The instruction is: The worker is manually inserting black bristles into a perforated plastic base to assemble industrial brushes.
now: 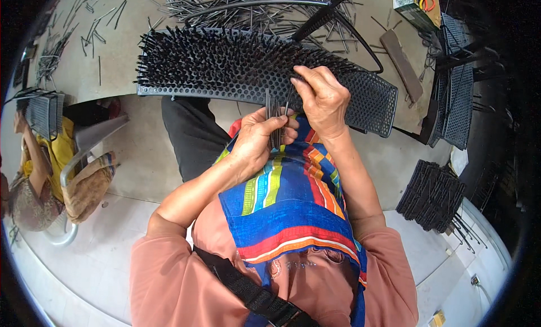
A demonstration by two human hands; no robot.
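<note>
My left hand (262,135) is closed round a bundle of thin dark rods (274,124), which stand roughly upright in the fist. My right hand (324,96) pinches one thin rod (288,99) between thumb and forefinger, just right of the bundle. Both hands are by the near edge of a long, dark perforated rack (372,104) with rows of round holes. Black-tipped rods (208,56) stand packed in its left and middle part, while bare holes show along the near edge and at the right end.
Loose rods (259,17) lie heaped behind the rack on the table (124,51). A dark flat bar (401,65), scissors (422,0) and another perforated rack (455,101) are at the right. Black rods (433,194) hang bundled lower right. Another person (39,175) sits at the left.
</note>
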